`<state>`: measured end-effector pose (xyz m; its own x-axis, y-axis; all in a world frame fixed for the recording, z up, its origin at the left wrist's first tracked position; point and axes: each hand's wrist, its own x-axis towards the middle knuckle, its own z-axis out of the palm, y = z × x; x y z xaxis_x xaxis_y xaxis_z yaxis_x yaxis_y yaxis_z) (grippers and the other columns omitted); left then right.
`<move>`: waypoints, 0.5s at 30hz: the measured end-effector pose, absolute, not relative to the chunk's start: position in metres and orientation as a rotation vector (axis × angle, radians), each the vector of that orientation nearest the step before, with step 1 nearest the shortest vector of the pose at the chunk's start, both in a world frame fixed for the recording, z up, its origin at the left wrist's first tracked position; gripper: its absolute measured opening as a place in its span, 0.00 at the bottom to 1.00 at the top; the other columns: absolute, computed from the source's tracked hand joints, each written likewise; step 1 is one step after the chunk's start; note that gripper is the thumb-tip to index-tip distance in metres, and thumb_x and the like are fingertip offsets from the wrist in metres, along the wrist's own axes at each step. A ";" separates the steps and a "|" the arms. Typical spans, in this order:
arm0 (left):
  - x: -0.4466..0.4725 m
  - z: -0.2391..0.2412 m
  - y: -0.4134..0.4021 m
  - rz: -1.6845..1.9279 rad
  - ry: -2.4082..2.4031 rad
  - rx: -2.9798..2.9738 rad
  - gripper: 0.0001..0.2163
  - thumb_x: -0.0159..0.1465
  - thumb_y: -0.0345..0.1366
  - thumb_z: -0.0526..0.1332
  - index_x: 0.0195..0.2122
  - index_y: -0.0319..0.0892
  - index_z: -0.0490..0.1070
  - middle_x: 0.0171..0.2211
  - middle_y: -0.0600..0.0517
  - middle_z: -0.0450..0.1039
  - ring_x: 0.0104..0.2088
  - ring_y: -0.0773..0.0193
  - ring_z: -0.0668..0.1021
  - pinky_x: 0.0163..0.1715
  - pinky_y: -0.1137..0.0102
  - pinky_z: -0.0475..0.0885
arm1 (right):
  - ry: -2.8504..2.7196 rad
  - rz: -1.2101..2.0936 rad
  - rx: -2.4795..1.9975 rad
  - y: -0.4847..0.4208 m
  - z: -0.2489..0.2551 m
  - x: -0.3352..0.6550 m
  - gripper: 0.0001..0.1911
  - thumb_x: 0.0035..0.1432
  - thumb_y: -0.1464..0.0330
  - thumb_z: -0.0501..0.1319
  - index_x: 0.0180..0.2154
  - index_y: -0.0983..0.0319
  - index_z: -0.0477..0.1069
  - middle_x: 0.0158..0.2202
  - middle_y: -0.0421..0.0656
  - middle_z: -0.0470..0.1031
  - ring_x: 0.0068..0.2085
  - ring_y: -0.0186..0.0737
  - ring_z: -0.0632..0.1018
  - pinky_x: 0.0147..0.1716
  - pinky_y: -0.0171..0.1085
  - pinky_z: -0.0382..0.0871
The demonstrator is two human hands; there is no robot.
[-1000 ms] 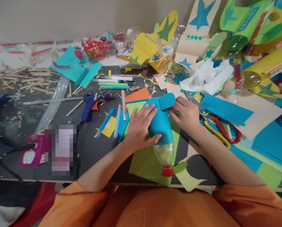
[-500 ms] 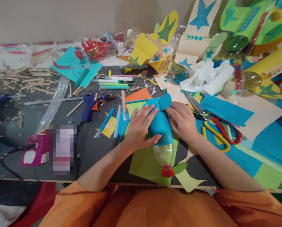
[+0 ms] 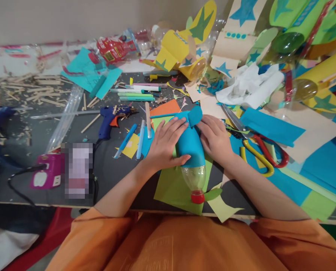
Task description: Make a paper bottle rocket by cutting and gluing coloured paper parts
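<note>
A clear plastic bottle (image 3: 194, 177) with a red cap lies on its side, cap towards me. Blue paper (image 3: 191, 145) is wrapped round its body, and a rounded blue paper flap (image 3: 195, 115) sticks up at the far end. My left hand (image 3: 168, 145) grips the wrapped bottle from the left, fingers stretched over the top and thumb along the near part. Against its right side press the bent fingers of my right hand (image 3: 215, 137), near the flap; their tips are partly hidden. Under the bottle is a green paper sheet (image 3: 168, 192).
Scissors with red and yellow handles (image 3: 259, 158) lie to the right among blue paper sheets (image 3: 272, 126). Left are a blue glue gun (image 3: 107, 122), markers (image 3: 136, 94) and wood sticks (image 3: 49, 90). Paper-decorated bottles (image 3: 179, 49) stand along the back. The table edge (image 3: 114, 210) runs before me.
Both hands keep their hold on the wrapped bottle with hardly any movement. The blue flap leans slightly differently, and the whole view has shifted a little.
</note>
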<state>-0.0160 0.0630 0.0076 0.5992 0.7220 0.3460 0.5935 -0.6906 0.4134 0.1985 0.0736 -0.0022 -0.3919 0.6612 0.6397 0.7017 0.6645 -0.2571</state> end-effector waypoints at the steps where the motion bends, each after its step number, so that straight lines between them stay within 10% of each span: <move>1: -0.017 0.008 0.064 0.708 1.079 2.572 0.38 0.67 0.63 0.46 0.69 0.40 0.51 0.67 0.38 0.61 0.70 0.46 0.61 0.70 0.51 0.49 | -2.139 -0.071 -1.043 0.074 -0.002 0.199 0.20 0.68 0.74 0.48 0.57 0.62 0.69 0.54 0.53 0.78 0.53 0.49 0.78 0.51 0.50 0.74; 15: -0.019 0.010 0.071 0.630 1.088 2.539 0.36 0.67 0.64 0.44 0.66 0.42 0.56 0.68 0.41 0.60 0.70 0.47 0.60 0.71 0.49 0.48 | -2.190 0.047 -1.078 0.074 -0.001 0.202 0.21 0.67 0.75 0.49 0.58 0.59 0.68 0.59 0.50 0.75 0.60 0.49 0.75 0.58 0.54 0.70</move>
